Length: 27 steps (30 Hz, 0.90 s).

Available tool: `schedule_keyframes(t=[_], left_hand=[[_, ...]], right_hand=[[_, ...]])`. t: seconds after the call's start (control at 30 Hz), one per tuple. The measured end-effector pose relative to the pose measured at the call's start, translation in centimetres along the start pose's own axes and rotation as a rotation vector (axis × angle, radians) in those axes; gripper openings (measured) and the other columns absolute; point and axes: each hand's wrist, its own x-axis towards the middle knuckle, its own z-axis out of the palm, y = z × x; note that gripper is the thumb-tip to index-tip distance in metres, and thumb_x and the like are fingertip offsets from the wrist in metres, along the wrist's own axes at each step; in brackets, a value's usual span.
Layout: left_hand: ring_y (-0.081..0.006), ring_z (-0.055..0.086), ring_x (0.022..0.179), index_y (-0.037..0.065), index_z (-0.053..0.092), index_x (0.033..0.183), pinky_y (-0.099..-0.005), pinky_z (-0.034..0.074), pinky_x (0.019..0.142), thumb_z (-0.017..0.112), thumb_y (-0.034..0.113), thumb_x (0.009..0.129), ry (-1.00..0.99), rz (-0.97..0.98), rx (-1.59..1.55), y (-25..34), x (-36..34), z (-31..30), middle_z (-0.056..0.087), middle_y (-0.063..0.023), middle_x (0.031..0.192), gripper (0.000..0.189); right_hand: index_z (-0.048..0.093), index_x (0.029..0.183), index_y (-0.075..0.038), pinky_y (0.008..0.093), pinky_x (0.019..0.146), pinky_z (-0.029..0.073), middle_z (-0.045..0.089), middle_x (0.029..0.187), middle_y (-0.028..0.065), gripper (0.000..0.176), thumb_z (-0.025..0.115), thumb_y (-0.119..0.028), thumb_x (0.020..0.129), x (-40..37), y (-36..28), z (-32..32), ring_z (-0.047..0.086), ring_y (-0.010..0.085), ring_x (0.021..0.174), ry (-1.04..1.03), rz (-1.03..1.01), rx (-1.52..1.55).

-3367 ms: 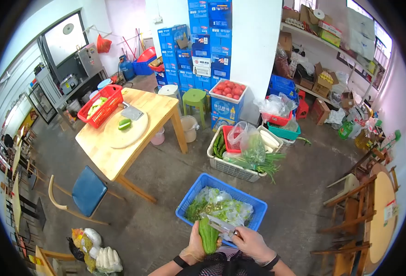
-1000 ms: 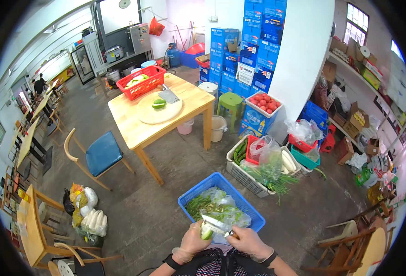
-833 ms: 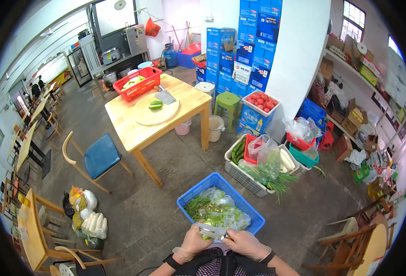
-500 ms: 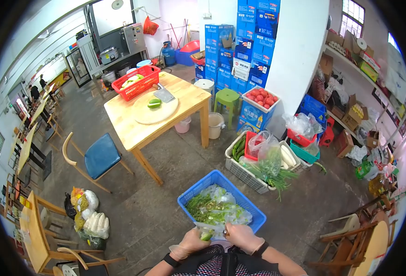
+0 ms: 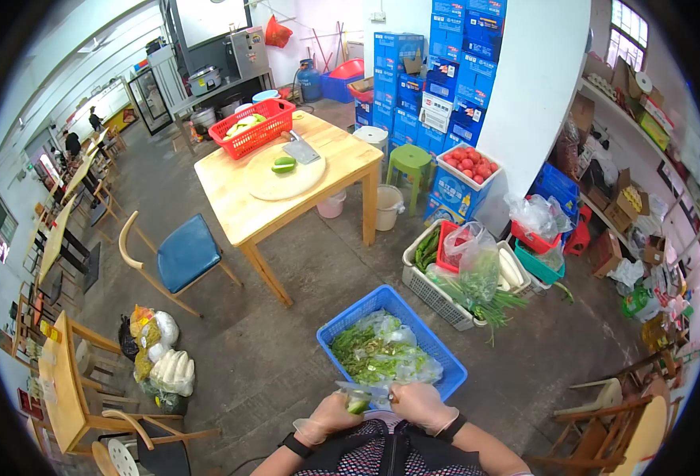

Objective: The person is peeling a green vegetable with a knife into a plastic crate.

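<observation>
My left hand (image 5: 330, 417), in a clear glove, is closed round a short green vegetable (image 5: 357, 405) whose exact kind is hard to make out. My right hand (image 5: 423, 406), also gloved, grips a knife (image 5: 368, 389) by its handle. The blade points left, just above the vegetable. Both hands are at the near edge of a blue plastic basket (image 5: 342, 317), which holds green peelings (image 5: 370, 349) and crumpled clear plastic.
Ahead stands a wooden table (image 5: 231, 210) with a round cutting board (image 5: 302, 181), a cleaver (image 5: 301, 149), green vegetables (image 5: 284, 165) and a red basket (image 5: 266, 136). Vegetable crates (image 5: 449, 303) lie right of the blue basket. A blue-seated chair (image 5: 187, 254) and bagged vegetables (image 5: 171, 371) are left.
The view has shifted slightly, moving the surroundings right in the picture. The knife blade now shows more plainly over the vegetable; both hands keep their holds.
</observation>
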Motion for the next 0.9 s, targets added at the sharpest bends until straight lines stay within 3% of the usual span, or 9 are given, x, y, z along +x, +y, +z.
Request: schedule_keyframes(t=[0.07,0.3,0.37,0.47,0.57,0.7,0.73,0.8,0.9], left_hand=[[-0.0383,0.064,0.097,0.001,0.063,0.106,-0.0426,0.051,0.083,0.072,0.028,0.07,0.006,0.161,-0.108,-0.8,0.4,0.6,0.067,-0.0248,0.1,0.046],[-0.0389,0.064,0.095,0.001,0.063,0.107,-0.0425,0.051,0.083,0.071,0.027,0.071,0.033,0.088,0.05,0.9,0.3,0.2,0.066,-0.025,0.098,0.045],[-0.0334,0.065,0.098,0.003,0.062,0.114,-0.0383,0.05,0.086,0.074,0.029,0.069,0.044,0.051,0.043,-0.4,0.9,0.7,0.067,-0.0205,0.103,0.053],[-0.0351,0.064,0.099,0.001,0.059,0.117,-0.0375,0.05,0.087,0.075,0.029,0.07,-0.038,0.185,-0.007,-0.6,0.3,0.0,0.066,-0.0224,0.106,0.057],[-0.0377,0.065,0.095,0.0,0.06,0.113,-0.0423,0.051,0.083,0.073,0.029,0.069,0.037,0.193,-0.002,-0.4,0.2,0.1,0.067,-0.024,0.1,0.054],[-0.0378,0.065,0.095,0.0,0.059,0.114,-0.0419,0.052,0.083,0.073,0.029,0.069,0.029,0.118,0.047,0.8,0.5,0.3,0.067,-0.024,0.1,0.056],[-0.0378,0.065,0.096,0.0,0.059,0.114,-0.042,0.052,0.083,0.073,0.029,0.069,0.027,0.184,0.005,0.4,1.0,0.8,0.067,-0.0239,0.099,0.056],[-0.0379,0.065,0.096,0.0,0.059,0.114,-0.0421,0.052,0.083,0.073,0.029,0.07,0.022,0.252,-0.034,0.3,1.2,1.1,0.067,-0.0237,0.099,0.056],[-0.0384,0.064,0.096,0.0,0.059,0.115,-0.0426,0.051,0.084,0.073,0.027,0.071,-0.009,0.122,0.142,1.2,0.3,1.0,0.066,-0.0241,0.1,0.054]], right_hand=[[0.064,0.084,-0.006,0.0496,0.064,0.051,0.066,0.072,0.0191,0.015,0.056,-0.018,0.081,0.0,-0.3,0.3,0.066,0.038,0.072,-0.047,-0.034,-0.061],[0.066,0.087,-0.007,0.0498,0.064,0.051,0.068,0.076,0.019,0.016,0.055,-0.016,0.08,0.9,1.6,2.1,0.067,0.0377,0.074,-0.026,0.082,-0.088],[0.068,0.088,-0.007,0.0493,0.067,0.052,0.068,0.08,0.0188,0.018,0.056,-0.017,0.08,1.1,2.6,3.2,0.067,0.038,0.077,0.002,0.119,-0.093],[0.07,0.089,-0.008,0.0487,0.069,0.053,0.069,0.083,0.0183,0.02,0.056,-0.019,0.081,1.1,5.4,3.0,0.068,0.0377,0.079,-0.031,0.254,-0.125],[0.072,0.091,-0.004,0.0486,0.074,0.054,0.07,0.088,0.0206,0.025,0.056,-0.021,0.083,0.3,4.5,2.6,0.068,0.0376,0.085,-0.041,0.264,-0.069],[0.068,0.089,-0.005,0.0496,0.069,0.053,0.069,0.08,0.0203,0.022,0.056,-0.021,0.082,-1.1,0.7,0.7,0.068,0.0382,0.077,-0.067,0.092,-0.083],[0.066,0.084,-0.006,0.0504,0.061,0.052,0.066,0.07,0.0188,0.016,0.056,-0.018,0.08,-1.4,0.4,1.1,0.066,0.0384,0.067,0.024,0.033,-0.092],[0.066,0.085,-0.006,0.0505,0.061,0.052,0.067,0.071,0.019,0.016,0.057,-0.018,0.08,-1.4,0.4,1.2,0.067,0.0381,0.068,0.033,0.057,-0.097],[0.066,0.085,-0.005,0.0503,0.062,0.052,0.068,0.073,0.0188,0.017,0.057,-0.018,0.08,-1.0,2.2,2.2,0.068,0.0374,0.07,0.066,0.132,-0.149]])
